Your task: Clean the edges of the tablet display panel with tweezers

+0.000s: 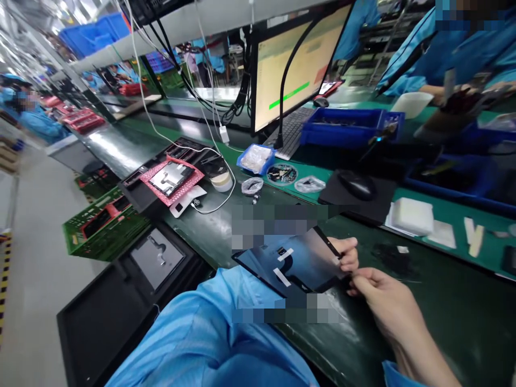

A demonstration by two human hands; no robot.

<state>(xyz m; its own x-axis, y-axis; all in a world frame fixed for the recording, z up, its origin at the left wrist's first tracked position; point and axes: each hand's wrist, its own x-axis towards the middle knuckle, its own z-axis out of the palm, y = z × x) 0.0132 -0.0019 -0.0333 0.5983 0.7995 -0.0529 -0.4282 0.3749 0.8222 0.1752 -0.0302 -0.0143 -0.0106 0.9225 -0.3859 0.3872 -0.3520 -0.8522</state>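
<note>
A dark glass screen panel point(302, 255), tablet-sized with a black border and strips of pale tape, is held tilted above the bench. My left hand point(347, 252) reaches from behind it, with its fingers showing closed at the panel's right edge. Most of that hand is hidden by the panel. My right hand point(382, 295) pinches with thumb and forefinger close to the panel's lower right corner. What lies between those fingertips is too small to make out. A dark film-like piece point(397, 258) with a white tab lies on the bench behind my right hand.
A black tray point(100, 317) holding another panel is at left, by a green crate point(121, 215). A device lies on pink bubble wrap point(151, 183). Behind stand a monitor point(298, 70), blue bins point(342, 126), a mouse point(357, 185) and white pads point(411, 215). Co-workers sit across.
</note>
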